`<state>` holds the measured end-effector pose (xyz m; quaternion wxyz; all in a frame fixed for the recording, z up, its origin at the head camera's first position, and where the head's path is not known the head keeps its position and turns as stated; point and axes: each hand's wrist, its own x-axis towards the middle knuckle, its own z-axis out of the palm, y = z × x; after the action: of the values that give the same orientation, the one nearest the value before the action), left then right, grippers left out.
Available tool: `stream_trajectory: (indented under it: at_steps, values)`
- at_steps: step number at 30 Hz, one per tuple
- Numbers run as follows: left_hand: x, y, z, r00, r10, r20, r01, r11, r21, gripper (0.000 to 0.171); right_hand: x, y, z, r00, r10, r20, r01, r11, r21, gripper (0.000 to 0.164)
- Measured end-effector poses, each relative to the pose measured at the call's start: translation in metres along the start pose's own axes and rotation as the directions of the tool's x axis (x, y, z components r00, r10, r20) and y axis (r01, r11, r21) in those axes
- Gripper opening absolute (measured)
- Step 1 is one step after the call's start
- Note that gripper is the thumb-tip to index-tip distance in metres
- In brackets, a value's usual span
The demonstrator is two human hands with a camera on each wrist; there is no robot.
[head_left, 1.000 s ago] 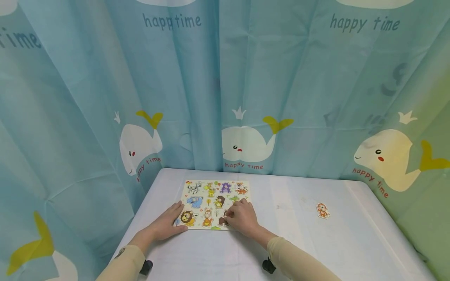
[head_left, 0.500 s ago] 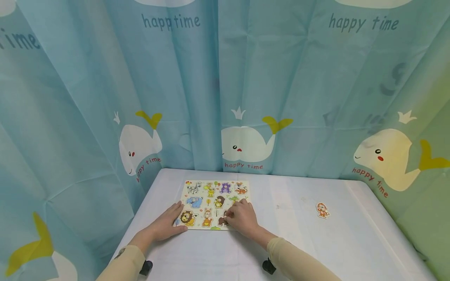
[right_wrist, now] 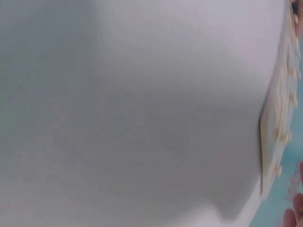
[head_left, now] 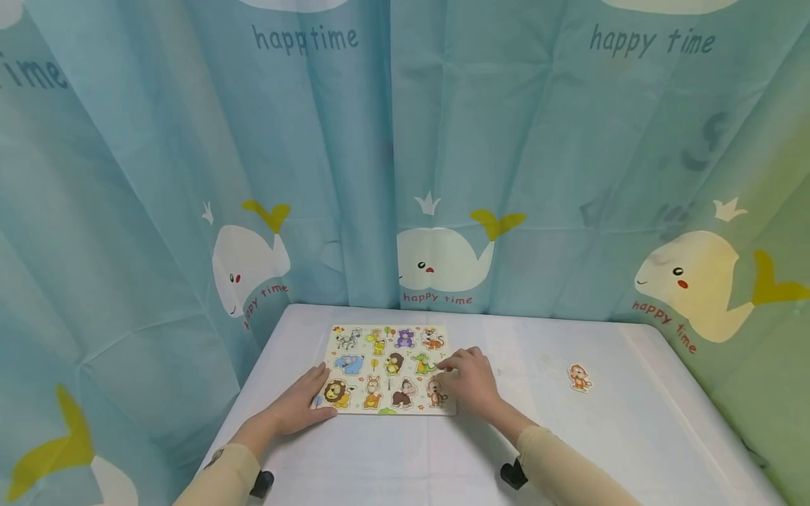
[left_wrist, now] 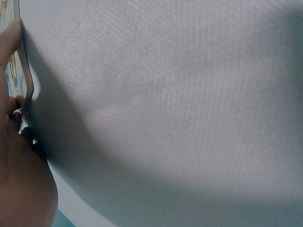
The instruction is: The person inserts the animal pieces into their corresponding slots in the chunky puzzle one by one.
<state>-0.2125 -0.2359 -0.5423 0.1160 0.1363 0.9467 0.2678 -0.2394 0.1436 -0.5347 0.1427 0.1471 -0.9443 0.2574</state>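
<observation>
A wooden knob puzzle board [head_left: 363, 355] lies on the white table, bearing animal pictures such as a lion [head_left: 338, 393], a kangaroo [head_left: 372, 392] and a gorilla [head_left: 403, 392]. My left hand [head_left: 296, 402] rests at its left edge, fingers extended along it and thumb at the front corner. In the left wrist view, the thumb [left_wrist: 10, 42] touches the board's edge. My right hand [head_left: 471, 379] hovers by the right edge, near the crocodile [head_left: 422, 364] and the monkey picture [head_left: 435, 393], fingers loosely bent with nothing visible between them. Small knobs [right_wrist: 292, 100] stand up from the board in the right wrist view.
A loose monkey puzzle piece [head_left: 579, 377] lies on the white tablecloth [head_left: 525, 407], well right of the board. Behind the table hangs a blue curtain [head_left: 354, 176] with whale prints. Dark wrist devices [head_left: 514, 474] sit under the forearms.
My right hand has left the gorilla piece and shifted right, uncovering the gorilla, the crocodile and the monkey picture. The left hand has stayed on the board's left edge.
</observation>
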Motion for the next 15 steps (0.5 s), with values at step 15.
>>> stream_trajectory:
  at_steps: [15]
  values:
    - [0.001, 0.000, -0.001, 1.000, 0.001, 0.003, -0.001, 1.000, 0.006, 0.094, -0.027, 0.098, -0.072, 0.984, 0.137, -0.118, -0.134, 0.991, 0.032, 0.019]
